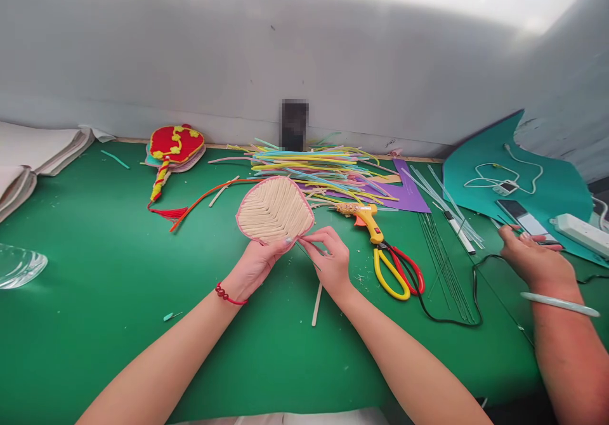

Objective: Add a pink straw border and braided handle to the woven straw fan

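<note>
A leaf-shaped fan (276,209), filled with beige strands in a herringbone pattern and edged in pink, is held up over the green table. My left hand (259,263) grips its lower edge, thumb on the front and fingers behind. At the fan's lower right rim, my right hand (332,263) is closed in a pinch. A thin dark wire (307,252) runs from the rim into those fingers; exactly what the fingertips grasp is partly hidden. Below the right hand, a beige strip (317,304) lies on the table.
Behind the fan lies a pile of coloured chenille stems (309,162). To the right are a yellow glue gun (368,219), scissors (392,273), and green wires (445,266). A red fan (177,144) lies back left. A co-worker's hand (540,260) reaches in at right.
</note>
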